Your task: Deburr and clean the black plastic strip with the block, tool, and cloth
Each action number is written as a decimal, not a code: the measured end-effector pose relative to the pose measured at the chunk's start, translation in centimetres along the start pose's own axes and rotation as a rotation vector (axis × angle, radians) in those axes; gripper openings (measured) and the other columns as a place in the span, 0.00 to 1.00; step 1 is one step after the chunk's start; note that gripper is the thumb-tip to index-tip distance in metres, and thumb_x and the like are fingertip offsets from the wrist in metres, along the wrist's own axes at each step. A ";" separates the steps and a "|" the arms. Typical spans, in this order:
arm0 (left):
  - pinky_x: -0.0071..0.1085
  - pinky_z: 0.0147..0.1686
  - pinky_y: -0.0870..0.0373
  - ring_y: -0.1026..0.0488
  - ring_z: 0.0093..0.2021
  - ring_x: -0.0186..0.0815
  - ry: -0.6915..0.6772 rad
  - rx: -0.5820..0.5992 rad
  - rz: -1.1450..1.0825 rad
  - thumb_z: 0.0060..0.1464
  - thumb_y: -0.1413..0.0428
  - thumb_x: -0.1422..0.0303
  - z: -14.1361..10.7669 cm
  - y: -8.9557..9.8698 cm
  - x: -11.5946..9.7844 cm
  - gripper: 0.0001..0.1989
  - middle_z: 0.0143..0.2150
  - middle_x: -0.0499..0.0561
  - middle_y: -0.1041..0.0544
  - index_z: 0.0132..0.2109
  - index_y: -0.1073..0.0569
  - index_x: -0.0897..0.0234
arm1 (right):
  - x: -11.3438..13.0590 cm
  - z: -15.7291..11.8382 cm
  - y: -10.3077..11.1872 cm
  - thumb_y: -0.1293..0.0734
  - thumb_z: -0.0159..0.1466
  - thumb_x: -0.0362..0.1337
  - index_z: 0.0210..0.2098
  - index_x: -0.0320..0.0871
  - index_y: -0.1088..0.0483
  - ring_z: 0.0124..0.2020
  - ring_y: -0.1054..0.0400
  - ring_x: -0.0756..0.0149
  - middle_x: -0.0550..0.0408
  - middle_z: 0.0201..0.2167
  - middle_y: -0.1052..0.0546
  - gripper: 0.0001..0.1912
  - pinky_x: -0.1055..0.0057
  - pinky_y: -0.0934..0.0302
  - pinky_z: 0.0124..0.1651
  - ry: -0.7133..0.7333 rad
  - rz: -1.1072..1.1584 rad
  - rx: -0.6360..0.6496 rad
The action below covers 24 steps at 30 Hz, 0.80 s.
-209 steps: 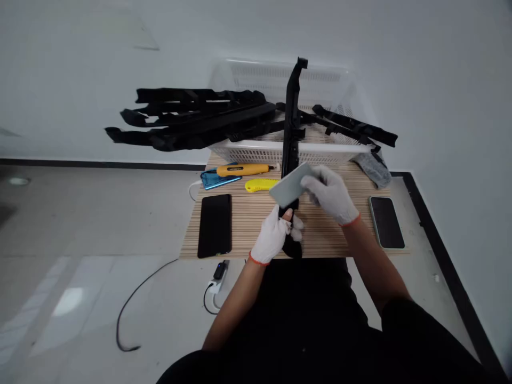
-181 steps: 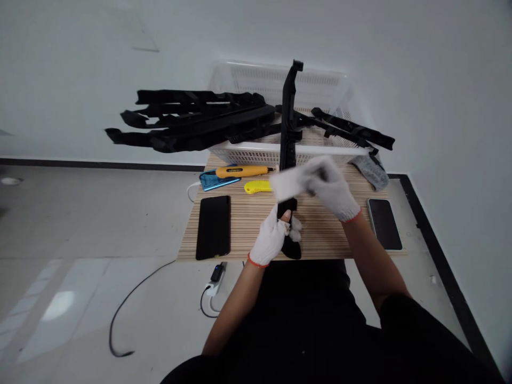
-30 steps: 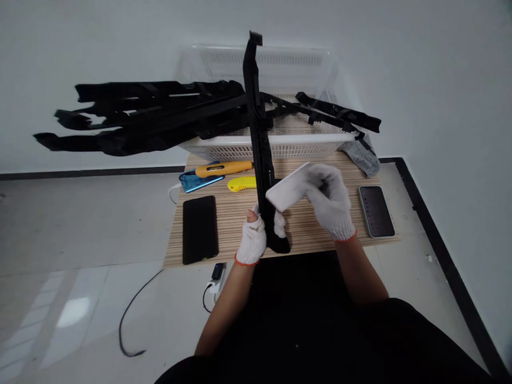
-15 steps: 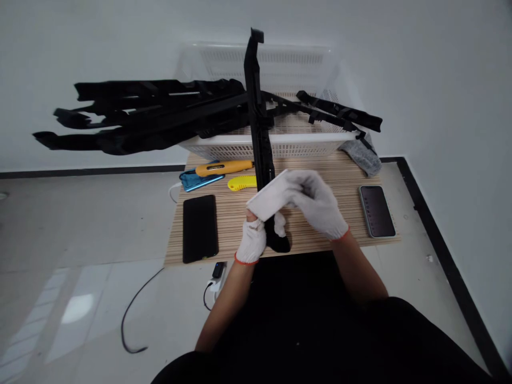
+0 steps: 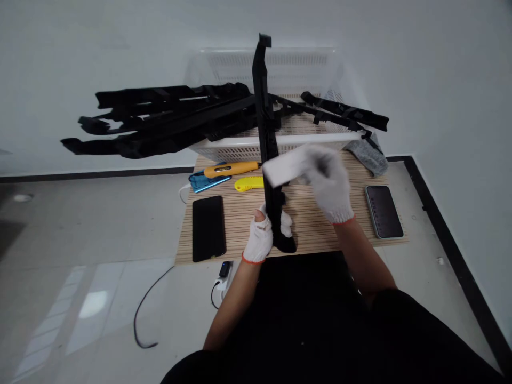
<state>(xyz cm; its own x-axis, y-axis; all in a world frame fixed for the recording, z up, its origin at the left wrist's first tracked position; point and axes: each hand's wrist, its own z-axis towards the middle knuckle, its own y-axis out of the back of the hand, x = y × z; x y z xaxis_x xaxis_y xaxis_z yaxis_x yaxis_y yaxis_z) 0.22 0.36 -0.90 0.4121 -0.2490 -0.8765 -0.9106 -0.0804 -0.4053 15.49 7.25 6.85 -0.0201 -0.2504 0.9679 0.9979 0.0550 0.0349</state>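
My left hand [image 5: 258, 240], in a white knit glove with the thumb bare, is wrapped around the lower end of a long black plastic trim strip [image 5: 264, 114]. The strip stands nearly upright in view, its far end above the basket. My right hand [image 5: 330, 184], also gloved, pinches a flat white rectangular piece [image 5: 285, 166] in front of the strip's middle. The piece is blurred, and I cannot tell whether it touches the strip. A yellow utility knife [image 5: 248, 184] lies just left of the strip, partly behind it.
A white plastic basket [image 5: 236, 142] at the back carries several black strips [image 5: 168, 120] jutting left and right. On the striped table [image 5: 312, 229] lie an orange-yellow tool [image 5: 230, 169], a blue case [image 5: 206, 182], a black phone [image 5: 208, 228], another phone [image 5: 384, 212] and a grey cloth [image 5: 368, 154].
My right hand has moved up and away from my left hand with the white piece, uncovering more of the strip's lower part. My left hand keeps its hold. The whole view has shifted slightly.
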 end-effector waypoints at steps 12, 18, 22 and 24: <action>0.31 0.14 0.29 0.28 0.15 0.37 -0.026 0.000 0.004 0.43 0.48 0.24 -0.1 -0.1 0.1 0.47 0.21 0.49 0.23 0.48 0.24 0.62 | -5.0 -2.2 5.3 0.31 0.62 0.43 0.61 0.42 0.29 0.72 0.46 0.38 0.35 0.70 0.41 0.29 0.32 0.50 0.70 -0.180 -0.848 -0.546; 0.31 0.17 0.29 0.29 0.17 0.35 0.074 -0.011 -0.030 0.51 0.42 0.35 -0.2 0.0 -0.3 0.33 0.23 0.51 0.23 0.38 0.24 0.63 | -2.6 -2.8 3.5 0.32 0.65 0.41 0.56 0.44 0.25 0.68 0.39 0.47 0.40 0.65 0.33 0.21 0.40 0.45 0.70 -0.058 -0.782 -0.450; 0.29 0.19 0.32 0.33 0.20 0.30 0.150 0.067 -0.201 0.52 0.37 0.45 -0.5 -0.2 -1.4 0.26 0.26 0.46 0.27 0.45 0.26 0.63 | -1.7 -3.8 1.8 0.33 0.68 0.44 0.50 0.46 0.23 0.60 0.30 0.56 0.45 0.56 0.24 0.14 0.52 0.34 0.64 0.032 -0.626 -0.284; 0.28 0.23 0.32 0.33 0.23 0.29 0.139 0.141 -0.254 0.51 0.33 0.48 -0.6 -0.3 -1.7 0.26 0.29 0.45 0.28 0.47 0.27 0.62 | -1.7 -4.4 1.1 0.34 0.69 0.46 0.48 0.47 0.23 0.57 0.28 0.58 0.47 0.53 0.22 0.14 0.56 0.33 0.62 0.072 -0.567 -0.181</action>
<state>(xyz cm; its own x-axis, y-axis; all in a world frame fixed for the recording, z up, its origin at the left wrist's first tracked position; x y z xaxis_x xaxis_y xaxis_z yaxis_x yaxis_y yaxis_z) -0.21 0.19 0.90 0.6088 -0.3686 -0.7025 -0.7619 -0.0251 -0.6472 16.86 3.50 4.15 -0.5548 -0.2576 0.7911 0.8274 -0.2699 0.4924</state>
